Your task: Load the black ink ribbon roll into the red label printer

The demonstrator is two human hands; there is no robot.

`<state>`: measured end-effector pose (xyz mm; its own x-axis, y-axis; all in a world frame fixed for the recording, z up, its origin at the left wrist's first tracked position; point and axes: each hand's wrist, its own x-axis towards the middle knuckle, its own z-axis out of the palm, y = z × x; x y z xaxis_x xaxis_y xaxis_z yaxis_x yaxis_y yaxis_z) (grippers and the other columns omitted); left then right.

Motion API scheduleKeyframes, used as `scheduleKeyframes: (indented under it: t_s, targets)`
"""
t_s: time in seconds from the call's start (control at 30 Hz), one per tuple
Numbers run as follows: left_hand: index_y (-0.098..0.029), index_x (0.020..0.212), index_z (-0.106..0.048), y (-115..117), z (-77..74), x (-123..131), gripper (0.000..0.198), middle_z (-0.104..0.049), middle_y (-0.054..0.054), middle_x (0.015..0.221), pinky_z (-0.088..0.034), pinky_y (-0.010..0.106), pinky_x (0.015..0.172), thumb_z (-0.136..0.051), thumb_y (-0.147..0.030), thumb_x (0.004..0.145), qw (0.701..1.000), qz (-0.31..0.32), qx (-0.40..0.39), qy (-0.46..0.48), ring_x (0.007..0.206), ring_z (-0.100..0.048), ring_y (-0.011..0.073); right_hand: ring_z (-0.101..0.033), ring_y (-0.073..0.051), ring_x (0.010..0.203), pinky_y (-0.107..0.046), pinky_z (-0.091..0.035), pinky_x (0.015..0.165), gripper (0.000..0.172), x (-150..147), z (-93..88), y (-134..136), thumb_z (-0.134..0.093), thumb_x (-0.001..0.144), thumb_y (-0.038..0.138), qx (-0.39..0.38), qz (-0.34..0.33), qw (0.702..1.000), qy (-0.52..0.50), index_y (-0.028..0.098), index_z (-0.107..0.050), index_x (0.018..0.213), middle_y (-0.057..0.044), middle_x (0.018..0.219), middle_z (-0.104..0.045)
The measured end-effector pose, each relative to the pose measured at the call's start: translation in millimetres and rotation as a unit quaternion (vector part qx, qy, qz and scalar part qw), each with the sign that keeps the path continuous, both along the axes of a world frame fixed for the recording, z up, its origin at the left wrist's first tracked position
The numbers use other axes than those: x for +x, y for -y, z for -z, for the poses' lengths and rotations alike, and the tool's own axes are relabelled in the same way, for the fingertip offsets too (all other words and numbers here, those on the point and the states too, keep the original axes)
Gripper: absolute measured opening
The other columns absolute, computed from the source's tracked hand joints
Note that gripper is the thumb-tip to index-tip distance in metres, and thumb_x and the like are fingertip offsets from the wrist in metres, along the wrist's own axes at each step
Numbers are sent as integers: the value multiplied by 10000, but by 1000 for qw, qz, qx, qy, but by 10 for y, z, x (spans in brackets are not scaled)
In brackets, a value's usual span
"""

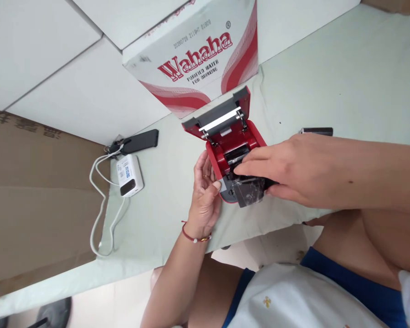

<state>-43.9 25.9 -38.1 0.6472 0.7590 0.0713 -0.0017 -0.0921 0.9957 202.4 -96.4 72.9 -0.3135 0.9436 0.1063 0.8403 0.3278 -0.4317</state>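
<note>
A red and dark grey device (227, 144) stands open, its hinged lid (220, 120) tilted up toward the water carton. My left hand (206, 193) grips the near left side of the device, thumb on its grey edge. Over the open compartment, my right hand (276, 166) has its fingers on a black roll (237, 155). A dark, shiny film strip (249, 191) hangs out over the front edge of the device, beside the right fingertips. The right palm's underside is hidden.
A Wahaha carton (198, 59) stands behind the device. On the left lie a white power bank (130, 175) with a white cable (94, 218) and a black phone-like item (141, 141). A dark cylinder (317, 131) lies beyond my right wrist. Brown cardboard (41, 196) is at the far left.
</note>
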Motion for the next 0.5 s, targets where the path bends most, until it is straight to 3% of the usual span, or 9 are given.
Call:
scheduleKeyframes:
  t_s: [0.13,0.23,0.4,0.5]
  targets:
    - [-446,1656,-393,-17,45,-3,785,-450,77,1791,-566,417,1245,-702,-713,985,999,17,29,-5,1580,-565,279,-639,-164,728,-326,-405,661,260,-102,-87,-144,-613,994,193,-7,16,1000,-23,236,-815,1151,-35,1044,-806]
    - [-445,1621,-435,10,62,16,750,-487,60,1761,-561,409,1241,-719,-705,977,1000,-3,25,7,1583,-559,277,-681,-152,777,-310,-481,734,276,-147,-108,-278,-541,1060,187,-7,69,990,-121,198,-815,1077,-25,930,-794]
    - [-403,1468,-635,123,-10,91,646,-580,24,1655,-479,431,1307,-862,-591,893,991,-55,-84,86,1596,-515,285,-767,-148,838,-273,-600,778,239,-167,-148,-311,-598,1112,343,89,171,923,-332,200,-762,1012,-8,885,-787]
    - [-386,1397,-700,161,-46,116,615,-624,15,1585,-471,413,1302,-917,-542,843,985,-78,-111,105,1558,-532,277,-805,-151,936,-253,-656,820,299,-72,-276,-214,-666,1090,466,143,211,889,-380,192,-696,975,-24,1022,-795]
